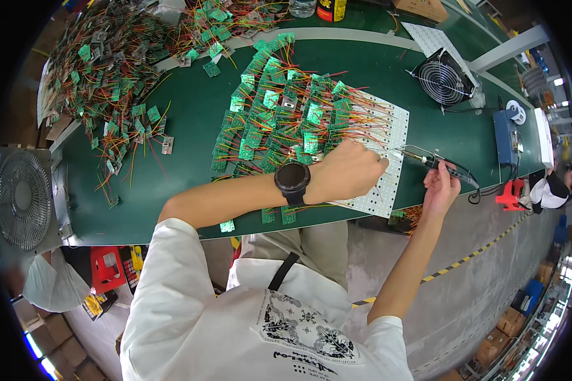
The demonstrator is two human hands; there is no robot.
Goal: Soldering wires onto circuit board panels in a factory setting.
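Note:
My right hand (441, 188) is closed round the handle of a soldering iron (461, 174) with a thin metal guide along it. The iron's tip points left, over the right part of a white perforated board (397, 124). My left hand (348, 170) is curled above that board, its fingertips close to the tip. Whatever its fingers pinch is hidden beneath them. Rows of small green circuit boards (311, 114) with red and yellow wires lie left of the tip, the wires reaching onto the perforated board. A black watch (292, 182) is on my left wrist.
A large heap of wired circuit boards (114, 70) fills the back left of the green table (190, 143). A black fan (443, 81) stands at the back right, near a blue box-shaped unit (507, 136). Another fan (24, 200) is beyond the left edge.

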